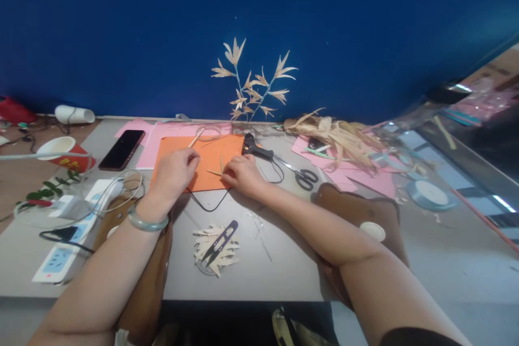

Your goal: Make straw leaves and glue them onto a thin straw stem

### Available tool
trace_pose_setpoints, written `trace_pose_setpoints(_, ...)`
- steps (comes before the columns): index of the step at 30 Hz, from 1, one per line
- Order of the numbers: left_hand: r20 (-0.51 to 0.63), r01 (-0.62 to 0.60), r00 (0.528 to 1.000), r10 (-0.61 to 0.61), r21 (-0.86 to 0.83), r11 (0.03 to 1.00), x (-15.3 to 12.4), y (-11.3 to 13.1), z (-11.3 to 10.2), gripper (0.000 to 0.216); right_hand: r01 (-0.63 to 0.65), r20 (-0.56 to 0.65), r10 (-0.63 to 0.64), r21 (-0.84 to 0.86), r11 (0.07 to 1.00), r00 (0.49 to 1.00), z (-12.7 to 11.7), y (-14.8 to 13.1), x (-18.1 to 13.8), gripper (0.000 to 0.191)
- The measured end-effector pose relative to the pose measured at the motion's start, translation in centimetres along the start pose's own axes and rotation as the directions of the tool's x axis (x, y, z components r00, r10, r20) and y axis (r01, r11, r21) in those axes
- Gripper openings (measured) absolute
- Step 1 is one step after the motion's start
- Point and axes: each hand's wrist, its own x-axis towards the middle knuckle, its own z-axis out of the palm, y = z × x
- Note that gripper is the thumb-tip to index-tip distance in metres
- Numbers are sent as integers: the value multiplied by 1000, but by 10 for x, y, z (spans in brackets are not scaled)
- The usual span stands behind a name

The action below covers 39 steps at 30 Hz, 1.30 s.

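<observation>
Over an orange sheet [211, 143], my left hand [174, 170] is closed in a pinch; what its fingertips hold is too small to make out. A thin pale stick [196, 138] shows just beyond its knuckles, and I cannot tell whether the hand touches it. My right hand [243, 174] has its fingers closed at the sheet's right part, on a small dried husk piece [214, 172] with narrow pointed strips. Behind this hand lies a black glue gun [257, 148]. Nearer me, purple thread snips [219, 243] rest on a pile of cut husk pieces [203, 248].
Black-handled scissors [305, 178] and dried husks [336, 138] lie to the right, with a ribbon roll [430, 194]. A husk-flower branch [251, 92] stands against the blue wall. On the left are a phone [122, 150], a paper cup [67, 154] and a power strip [60, 259] with cables.
</observation>
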Motion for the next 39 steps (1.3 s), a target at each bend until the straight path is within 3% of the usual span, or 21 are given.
trace_pose_setpoints(9,237,-142,971,40,432,891,4,4,27,34,-29,4,29,59,998,1000,4,1,1,13)
trace_pose_setpoints(14,158,-151,984,82,493,857,2,18,18,38,-66,-106,91,223,973,990,-10,2,4,12)
trace_pose_setpoints(18,200,-177,973,114,331,927,10,31,3,32,-89,-194,186,422,902,963,-18,4,7,15)
trace_pose_setpoints(21,267,-103,962,54,174,979,17,33,6,29,-109,-207,224,456,883,952,-19,6,8,16)
trace_pose_setpoints(25,259,-62,966,19,158,986,18,32,32,33,-169,-214,247,327,930,945,-20,11,10,15)
trace_pose_setpoints(30,217,-157,971,97,279,947,15,38,56,35,-249,-176,261,89,964,949,-26,20,12,14)
trace_pose_setpoints(35,284,-119,957,59,197,973,18,29,48,29,-281,-173,288,61,958,942,-44,30,14,15)
trace_pose_setpoints(39,210,-45,977,41,13,999,22,16,37,24,-274,-196,260,-48,960,945,-68,33,9,14)
